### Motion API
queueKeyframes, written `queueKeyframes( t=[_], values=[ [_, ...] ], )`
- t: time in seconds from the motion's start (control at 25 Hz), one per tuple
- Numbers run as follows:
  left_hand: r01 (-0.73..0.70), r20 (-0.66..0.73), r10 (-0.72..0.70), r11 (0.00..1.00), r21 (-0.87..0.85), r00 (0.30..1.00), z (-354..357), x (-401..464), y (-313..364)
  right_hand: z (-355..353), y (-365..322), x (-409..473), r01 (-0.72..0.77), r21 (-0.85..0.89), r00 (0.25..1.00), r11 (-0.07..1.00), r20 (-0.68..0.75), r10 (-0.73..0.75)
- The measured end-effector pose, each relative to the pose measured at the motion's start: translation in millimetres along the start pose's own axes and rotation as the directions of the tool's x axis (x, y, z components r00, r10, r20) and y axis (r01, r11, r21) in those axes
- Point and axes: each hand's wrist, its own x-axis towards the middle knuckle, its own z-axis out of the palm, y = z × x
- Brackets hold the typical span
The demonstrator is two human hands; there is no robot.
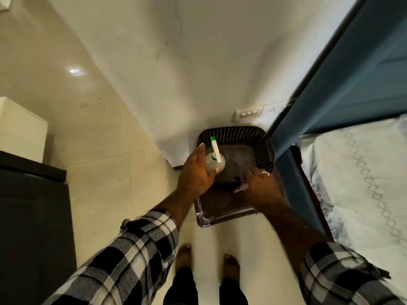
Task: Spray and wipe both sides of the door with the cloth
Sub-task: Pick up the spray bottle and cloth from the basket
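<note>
A clear spray bottle (217,162) with a white and green nozzle stands over the black slatted basket (259,142). My left hand (197,172) grips the bottle's body from the left. My right hand (262,186) reaches into the basket's near side, its fingers on a dark cloth (229,180) that lies there; whether they pinch it is hard to tell. The basket sits on a small clear-edged stool (211,219) against the white wall. No door shows.
A bed with a pale patterned cover (363,177) and a blue headboard (343,80) stands on the right. A switch plate (248,114) is on the wall above the basket. A dark cabinet (33,205) fills the left. My bare feet (207,258) stand on glossy tiles.
</note>
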Motion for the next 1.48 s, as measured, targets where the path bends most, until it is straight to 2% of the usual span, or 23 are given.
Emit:
queueKeyframes(
  t=[0.04,0.12,0.2,0.36,0.48,0.6,0.68,0.76,0.88,0.96,1.08,1.12,1.16,1.28,1.4,1.48],
  values=[
    [0.015,0.007,-0.015,1.0,0.0,1.0,-1.1,7.6,0.3,-3.1,0.9,3.6,0.023,-0.035,1.0,0.999,-0.001,-0.023],
    [0.058,0.021,-0.061,0.992,0.116,0.998,0.8,21.1,2.3,-9.4,5.7,12.9,0.069,-0.1,0.998,0.993,0.019,-0.067],
    [0.091,0.069,-0.105,0.977,0.191,0.992,8.5,34.5,7.0,-15.7,14.1,21.5,0.043,-0.105,0.996,0.994,0.088,-0.034],
    [0.23,0.074,-0.235,0.971,0.065,0.969,13.1,43.8,31.9,-26.7,22.9,31.3,0.042,-0.074,0.996,0.996,0.078,-0.036],
    [0.273,0.043,-0.275,0.961,0.054,0.96,16.6,50.8,38.7,-32.8,28.5,34.5,0.127,0.035,0.987,0.991,0.094,-0.129],
    [0.253,0.03,-0.254,0.967,0.031,0.967,18.4,49.0,33.1,-48.1,29.8,34.4,0.081,0.35,0.996,0.933,0.016,-0.093],
    [0.245,0.023,-0.244,0.97,-0.012,0.969,17.7,42.7,29.9,-58.9,31.7,34.0,-0.023,0.567,1.0,0.823,0.004,0.025],
    [0.245,0.013,-0.245,0.96,-0.132,0.969,9.8,37.4,30.0,-71.5,33.0,32.5,-0.141,0.737,0.99,0.661,0.086,0.115],
    [0.179,-0.053,-0.216,0.903,-0.39,0.975,-27.7,26.8,38.9,-103.1,20.6,25.9,-0.221,0.86,0.969,0.461,0.138,0.207],
    [0.135,-0.081,-0.219,0.812,-0.567,0.972,-65.8,11.3,47.3,-127.6,-1.0,16.7,-0.225,0.906,0.958,0.357,0.139,0.251],
    [0.097,-0.145,-0.26,0.732,-0.675,0.955,-129.9,-15.8,54.7,-155.6,-45.8,9.2,-0.199,0.978,0.968,0.064,0.186,0.171],
    [0.063,-0.203,-0.281,0.714,-0.698,0.938,-155.6,-26.2,53.5,-168.7,-69.5,4.3,-0.199,0.98,0.974,0.006,0.197,0.109],
    [0.034,-0.265,-0.317,0.697,-0.717,0.91,-183.1,-37.3,49.2,-181.6,-95.8,0.6,-0.187,0.982,0.982,-0.004,0.187,0.041],
    [-0.047,-0.438,-0.466,0.641,-0.766,0.769,-271.9,-81.8,26.1,-222.2,-193.2,-14.0,-0.138,0.988,0.968,0.063,0.148,-0.201],
    [-0.117,-0.577,-0.534,0.663,-0.74,0.618,-350.6,-131.1,-2.9,-246.2,-298.7,-20.7,-0.051,0.993,0.879,0.104,0.094,-0.468],
    [-0.088,-0.647,-0.57,0.712,-0.697,0.507,-403.0,-164.6,-36.0,-256.2,-380.3,-31.9,-0.057,0.992,0.818,0.11,0.109,-0.565]
  ],
)
